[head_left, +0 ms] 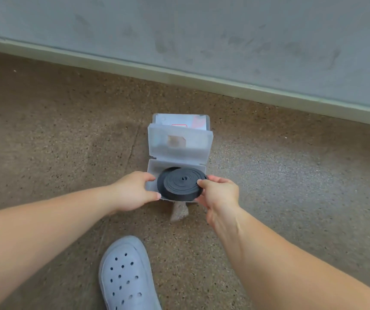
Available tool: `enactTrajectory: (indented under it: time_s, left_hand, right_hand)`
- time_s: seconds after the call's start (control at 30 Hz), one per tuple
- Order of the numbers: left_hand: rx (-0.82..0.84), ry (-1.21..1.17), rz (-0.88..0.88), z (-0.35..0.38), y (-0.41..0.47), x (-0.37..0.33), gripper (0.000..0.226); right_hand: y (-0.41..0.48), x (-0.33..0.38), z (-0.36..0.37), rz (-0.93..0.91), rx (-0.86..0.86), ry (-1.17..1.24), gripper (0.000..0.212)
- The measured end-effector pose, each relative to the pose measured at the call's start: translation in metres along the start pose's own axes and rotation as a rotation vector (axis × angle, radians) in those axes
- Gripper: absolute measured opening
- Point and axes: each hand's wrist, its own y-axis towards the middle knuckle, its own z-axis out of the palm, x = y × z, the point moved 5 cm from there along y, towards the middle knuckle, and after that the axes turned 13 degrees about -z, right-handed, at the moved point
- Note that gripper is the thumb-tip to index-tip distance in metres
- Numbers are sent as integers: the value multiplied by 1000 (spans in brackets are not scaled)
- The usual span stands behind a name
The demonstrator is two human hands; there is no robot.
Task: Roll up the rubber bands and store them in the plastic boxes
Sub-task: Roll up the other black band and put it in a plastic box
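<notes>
Both arms stretched forward. Left hand [134, 190] and right hand [221, 193] pinch opposite edges of black coil [180, 184], over open box [157, 168].

The rubber band roll [180, 183] beside the right hand [218, 193] hides most of the box tray [156, 167]; the shoe [127, 276] below the left hand [134, 191] is cut off.

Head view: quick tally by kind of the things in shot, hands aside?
Plastic boxes: 2, one open, one behind it
Rolled black rubber band: 1
Grey clog: 1
Stone-like lump: 1
Total: 5
</notes>
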Motion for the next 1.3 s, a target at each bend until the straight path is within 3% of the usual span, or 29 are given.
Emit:
enactTrajectory:
  time_s: [0.27,0.4,0.57,0.7,0.8,0.87,1.0,1.17,1.3]
  left_hand:
    - [10,352,142,36,-8,-6,78]
    - [5,382,175,37,-5,-8,75]
    - [-19,499,211,39,-11,-18,68]
    - [-393,696,434,24,-27,-43,50]
    - [-346,716,655,32,-30,-59,58]
    - [-293,867,679,40,-26,-63,64]
    - [-326,1040,641,53,-27,-64,76]
    - [-312,1047,577,65,-27,-61,84]
    - [-316,1034,586,64,-28,-65,87]
  right_hand:
    - [8,-12,9,-123,-137,-136,28]
    - [13,-14,1,-117,-215,-161,27]
    - [18,-14,0,-155,-181,-196,29]
    - [21,-12,-2,-199,-194,-349,25]
    - [24,-7,-2,-222,-173,-473,19]
    - [27,-3,-1,-250,-161,-542,17]
    - [31,4,2,-269,-82,-711,21]
    - [33,22,0,-332,94,-989,14]
    - [38,22,-1,-388,298,-1151,26]
